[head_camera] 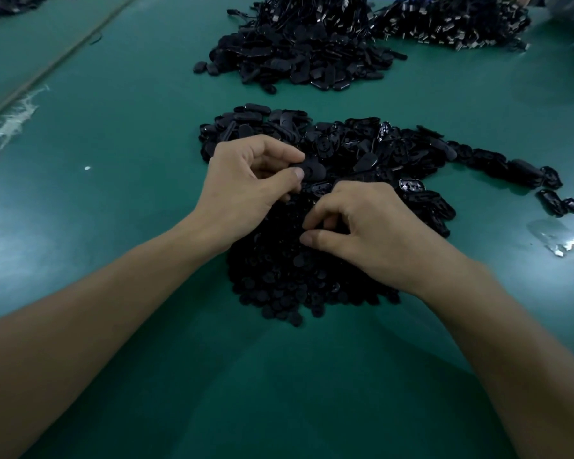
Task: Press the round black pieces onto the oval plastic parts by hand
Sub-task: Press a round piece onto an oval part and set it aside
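**Both hands at work over the black heaps on the green table**

The left hand (246, 173) pinches one oval plastic part (314, 170) between thumb and forefinger, its other fingers curled beneath. It holds the part just above the place where the two nearest heaps meet, about the middle of the table (130, 127).

The right hand (365, 226) lies just beside it, toward the near edge. Its fingers are bent down into the pile of round black pieces (279, 279), with thumb and forefinger drawn close together. Whether a piece sits between them cannot be told, as the black pile behind hides it.

The round pieces lie in a low mound under both wrists. Touching it on the far side is the heap of oval plastic parts (362, 150), and a trail of loose ovals (524, 173) runs from that heap toward the right edge.

Toward the far edge, well apart from the hands, stands a second heap of dark parts (299, 58). A third heap with glinting metal bits (451, 21) lies to its right.

A scrap of clear film (554, 240) lies near the right edge. A whitish smear (10, 120) marks the left edge beside a seam.
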A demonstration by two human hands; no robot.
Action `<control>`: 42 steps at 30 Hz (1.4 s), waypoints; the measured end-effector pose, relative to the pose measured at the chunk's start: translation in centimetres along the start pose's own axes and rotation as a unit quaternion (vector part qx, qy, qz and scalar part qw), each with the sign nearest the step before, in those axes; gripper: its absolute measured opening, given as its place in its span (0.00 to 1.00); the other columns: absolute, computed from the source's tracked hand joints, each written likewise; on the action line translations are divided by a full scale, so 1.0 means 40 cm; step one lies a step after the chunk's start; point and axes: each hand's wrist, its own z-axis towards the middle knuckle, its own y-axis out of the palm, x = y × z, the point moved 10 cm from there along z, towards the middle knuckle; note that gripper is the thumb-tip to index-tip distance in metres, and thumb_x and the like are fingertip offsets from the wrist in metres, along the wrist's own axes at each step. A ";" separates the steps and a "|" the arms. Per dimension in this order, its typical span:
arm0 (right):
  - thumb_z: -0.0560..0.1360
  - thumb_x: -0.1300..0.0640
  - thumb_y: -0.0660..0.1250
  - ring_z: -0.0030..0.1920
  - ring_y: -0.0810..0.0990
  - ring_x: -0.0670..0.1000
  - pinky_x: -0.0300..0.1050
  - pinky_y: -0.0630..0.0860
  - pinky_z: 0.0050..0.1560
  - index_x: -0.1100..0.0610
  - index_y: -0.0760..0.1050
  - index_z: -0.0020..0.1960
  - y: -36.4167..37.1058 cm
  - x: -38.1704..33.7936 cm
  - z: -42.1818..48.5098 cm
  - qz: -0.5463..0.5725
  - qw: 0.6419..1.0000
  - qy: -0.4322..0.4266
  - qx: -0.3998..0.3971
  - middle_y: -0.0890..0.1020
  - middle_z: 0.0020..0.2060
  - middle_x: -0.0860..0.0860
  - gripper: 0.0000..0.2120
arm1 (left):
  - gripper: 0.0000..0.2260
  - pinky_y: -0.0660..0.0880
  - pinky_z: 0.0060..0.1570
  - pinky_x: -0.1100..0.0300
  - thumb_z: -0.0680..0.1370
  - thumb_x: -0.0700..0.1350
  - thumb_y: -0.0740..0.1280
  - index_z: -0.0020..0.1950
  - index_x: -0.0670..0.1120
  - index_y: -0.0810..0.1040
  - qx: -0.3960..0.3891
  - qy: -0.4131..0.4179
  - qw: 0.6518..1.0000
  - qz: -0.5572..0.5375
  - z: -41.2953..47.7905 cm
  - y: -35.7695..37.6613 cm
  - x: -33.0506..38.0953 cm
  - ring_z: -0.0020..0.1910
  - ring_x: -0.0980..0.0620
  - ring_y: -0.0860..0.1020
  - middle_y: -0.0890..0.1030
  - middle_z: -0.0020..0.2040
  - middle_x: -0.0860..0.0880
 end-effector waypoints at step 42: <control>0.76 0.61 0.72 0.39 0.80 0.42 0.31 0.74 0.41 0.52 0.82 0.48 -0.051 -0.002 -0.007 0.096 0.989 0.011 0.115 0.81 0.36 0.42 0.04 | 0.08 0.81 0.39 0.61 0.74 0.38 0.74 0.47 0.50 0.83 0.008 0.026 0.999 0.019 -0.003 -0.001 0.012 0.37 0.52 0.84 0.85 0.37 0.50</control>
